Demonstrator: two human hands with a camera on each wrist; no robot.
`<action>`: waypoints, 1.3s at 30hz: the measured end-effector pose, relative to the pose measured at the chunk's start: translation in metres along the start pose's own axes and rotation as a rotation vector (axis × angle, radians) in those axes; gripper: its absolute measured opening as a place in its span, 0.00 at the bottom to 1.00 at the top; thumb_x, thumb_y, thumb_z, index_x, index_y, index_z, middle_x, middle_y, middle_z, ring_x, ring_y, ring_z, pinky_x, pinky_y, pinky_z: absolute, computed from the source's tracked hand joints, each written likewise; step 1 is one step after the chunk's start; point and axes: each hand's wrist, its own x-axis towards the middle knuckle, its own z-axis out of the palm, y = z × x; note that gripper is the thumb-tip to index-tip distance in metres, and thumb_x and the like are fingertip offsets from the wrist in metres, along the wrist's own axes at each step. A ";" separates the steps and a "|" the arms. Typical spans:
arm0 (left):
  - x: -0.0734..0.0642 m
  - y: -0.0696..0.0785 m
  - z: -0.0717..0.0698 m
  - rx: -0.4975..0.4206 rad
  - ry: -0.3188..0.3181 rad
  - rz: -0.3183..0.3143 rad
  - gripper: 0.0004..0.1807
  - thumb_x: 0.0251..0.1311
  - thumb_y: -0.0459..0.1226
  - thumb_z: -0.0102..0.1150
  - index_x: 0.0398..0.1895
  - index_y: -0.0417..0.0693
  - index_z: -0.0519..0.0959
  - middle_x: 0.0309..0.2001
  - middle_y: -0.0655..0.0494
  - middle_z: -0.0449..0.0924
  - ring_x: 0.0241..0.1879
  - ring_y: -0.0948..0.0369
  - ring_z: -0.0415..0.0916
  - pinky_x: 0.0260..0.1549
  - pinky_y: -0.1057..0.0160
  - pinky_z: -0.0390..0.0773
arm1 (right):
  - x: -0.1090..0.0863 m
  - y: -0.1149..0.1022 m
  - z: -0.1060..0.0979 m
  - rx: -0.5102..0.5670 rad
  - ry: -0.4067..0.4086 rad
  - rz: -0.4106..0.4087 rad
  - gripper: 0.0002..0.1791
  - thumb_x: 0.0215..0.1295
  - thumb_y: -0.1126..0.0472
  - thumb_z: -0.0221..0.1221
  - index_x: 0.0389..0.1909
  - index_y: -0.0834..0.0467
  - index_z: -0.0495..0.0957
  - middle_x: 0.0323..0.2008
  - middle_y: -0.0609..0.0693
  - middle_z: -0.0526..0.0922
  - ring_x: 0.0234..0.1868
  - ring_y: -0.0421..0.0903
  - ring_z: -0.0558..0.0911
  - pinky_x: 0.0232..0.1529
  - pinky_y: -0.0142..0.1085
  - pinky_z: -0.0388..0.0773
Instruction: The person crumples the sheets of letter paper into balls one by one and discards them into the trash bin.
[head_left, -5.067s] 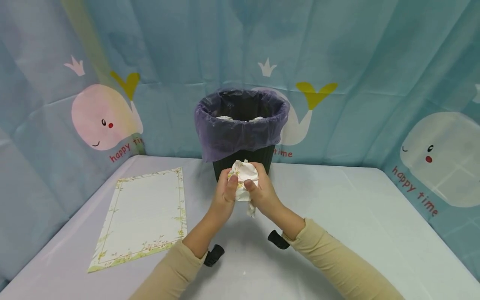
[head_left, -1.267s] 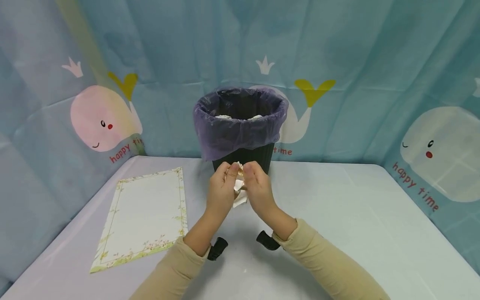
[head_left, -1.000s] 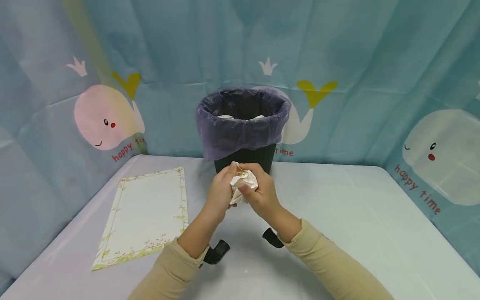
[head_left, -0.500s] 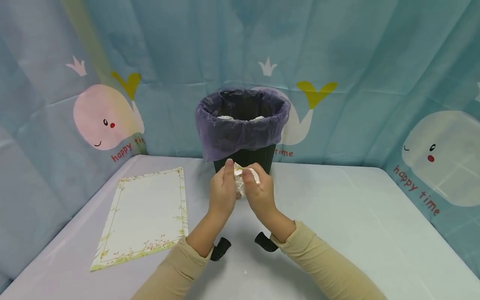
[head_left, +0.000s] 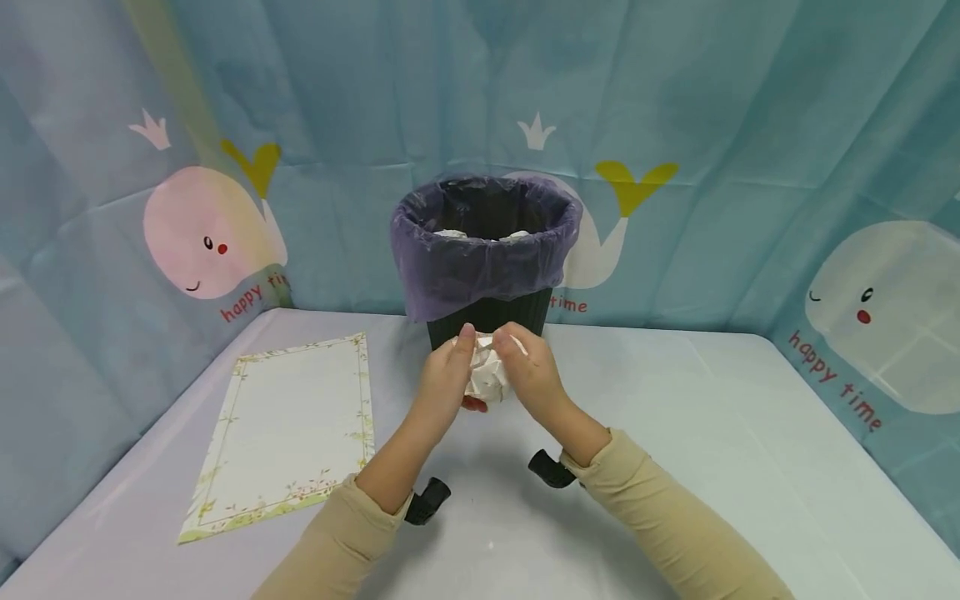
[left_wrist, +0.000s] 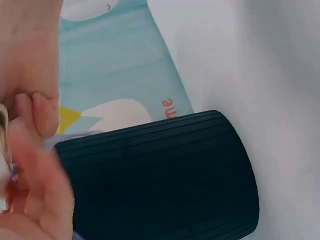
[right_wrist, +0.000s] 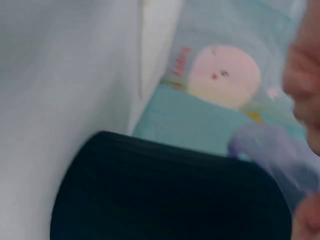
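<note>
A crumpled ball of white paper [head_left: 487,375] is held between both hands above the table, just in front of the trash bin. The left hand [head_left: 442,379] grips it from the left, thumb up along its side and some fingertips showing below it. From the right, the right hand [head_left: 534,375] grips the same ball with its thumb over the top. Only a sliver of the paper shows at the edge of the left wrist view, beside the blurred left hand [left_wrist: 40,185]. In the right wrist view, part of a hand [right_wrist: 306,95] shows at the right edge, and no paper is seen.
A dark trash bin [head_left: 491,315] with a purple liner [head_left: 480,271] stands at the back middle, white crumpled pieces inside. A flat sheet with a floral border [head_left: 292,425] lies on the white table [head_left: 675,433] at left. A blue printed curtain [head_left: 337,100] surrounds the table.
About five seconds ago the paper was looser, with a corner hanging down; now it is a more compact ball. The hands have shifted and turned around it in the same place.
</note>
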 end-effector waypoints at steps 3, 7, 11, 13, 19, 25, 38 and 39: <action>-0.003 0.003 -0.004 -0.060 -0.091 0.031 0.32 0.75 0.56 0.30 0.57 0.35 0.67 0.37 0.42 0.80 0.28 0.53 0.82 0.27 0.57 0.82 | 0.006 -0.002 -0.009 -0.009 -0.031 0.061 0.41 0.66 0.29 0.46 0.43 0.68 0.76 0.33 0.59 0.78 0.28 0.40 0.75 0.27 0.31 0.74; -0.005 0.002 -0.006 -0.146 -0.142 0.055 0.32 0.77 0.51 0.30 0.72 0.37 0.53 0.56 0.35 0.72 0.48 0.45 0.80 0.38 0.56 0.82 | 0.010 -0.005 -0.010 -0.154 0.138 -0.074 0.41 0.64 0.31 0.49 0.49 0.68 0.76 0.34 0.59 0.75 0.25 0.42 0.71 0.25 0.28 0.69; -0.007 -0.001 -0.008 -0.224 -0.118 0.065 0.29 0.78 0.40 0.33 0.77 0.41 0.44 0.63 0.34 0.66 0.50 0.47 0.79 0.36 0.60 0.83 | 0.006 -0.012 -0.006 -0.234 0.111 -0.126 0.43 0.66 0.31 0.43 0.54 0.68 0.75 0.44 0.62 0.76 0.35 0.50 0.75 0.33 0.35 0.75; -0.008 -0.001 -0.009 -0.229 -0.104 0.073 0.30 0.78 0.39 0.35 0.77 0.43 0.45 0.62 0.34 0.68 0.46 0.52 0.82 0.34 0.62 0.83 | 0.002 -0.016 -0.005 -0.231 0.023 -0.066 0.49 0.64 0.26 0.40 0.62 0.67 0.68 0.51 0.63 0.73 0.43 0.54 0.75 0.40 0.42 0.78; -0.008 -0.003 -0.013 -0.060 -0.071 0.176 0.38 0.68 0.60 0.42 0.72 0.45 0.57 0.48 0.39 0.74 0.30 0.57 0.81 0.29 0.63 0.80 | 0.000 -0.016 -0.006 -0.036 -0.056 0.045 0.50 0.61 0.23 0.42 0.61 0.66 0.61 0.51 0.64 0.71 0.46 0.52 0.75 0.42 0.37 0.78; -0.008 -0.005 -0.014 0.120 -0.070 0.350 0.43 0.62 0.68 0.40 0.65 0.44 0.64 0.38 0.43 0.73 0.21 0.57 0.73 0.20 0.62 0.78 | -0.001 -0.016 -0.009 0.094 -0.184 0.075 0.53 0.59 0.20 0.37 0.62 0.66 0.59 0.49 0.63 0.71 0.40 0.43 0.74 0.37 0.30 0.76; -0.010 -0.013 -0.005 -0.143 -0.130 0.273 0.46 0.53 0.64 0.50 0.67 0.41 0.63 0.43 0.41 0.71 0.24 0.60 0.75 0.25 0.65 0.80 | -0.001 -0.010 -0.004 0.238 -0.196 0.132 0.54 0.52 0.23 0.54 0.56 0.68 0.55 0.41 0.58 0.71 0.33 0.40 0.75 0.25 0.28 0.74; -0.010 -0.013 -0.004 -0.157 -0.127 0.267 0.46 0.52 0.64 0.51 0.66 0.40 0.64 0.41 0.43 0.71 0.22 0.61 0.76 0.25 0.65 0.80 | -0.002 -0.008 -0.003 0.254 -0.190 0.114 0.52 0.55 0.25 0.54 0.55 0.69 0.55 0.41 0.57 0.72 0.34 0.39 0.76 0.27 0.27 0.75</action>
